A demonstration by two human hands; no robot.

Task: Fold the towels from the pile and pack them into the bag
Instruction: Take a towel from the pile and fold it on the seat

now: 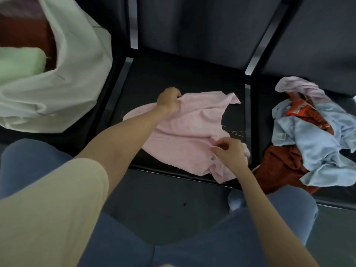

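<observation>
We spread the pink towel (190, 132) on the dark seat (173, 74). Our left hand (169, 101) grips its far edge; our right hand (230, 153) pinches its near edge. It looks light, limp and fraying, so take hold at the corners.

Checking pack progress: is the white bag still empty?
No, the white bag already holds a light green towel and a dark red towel inside its open mouth.
</observation>
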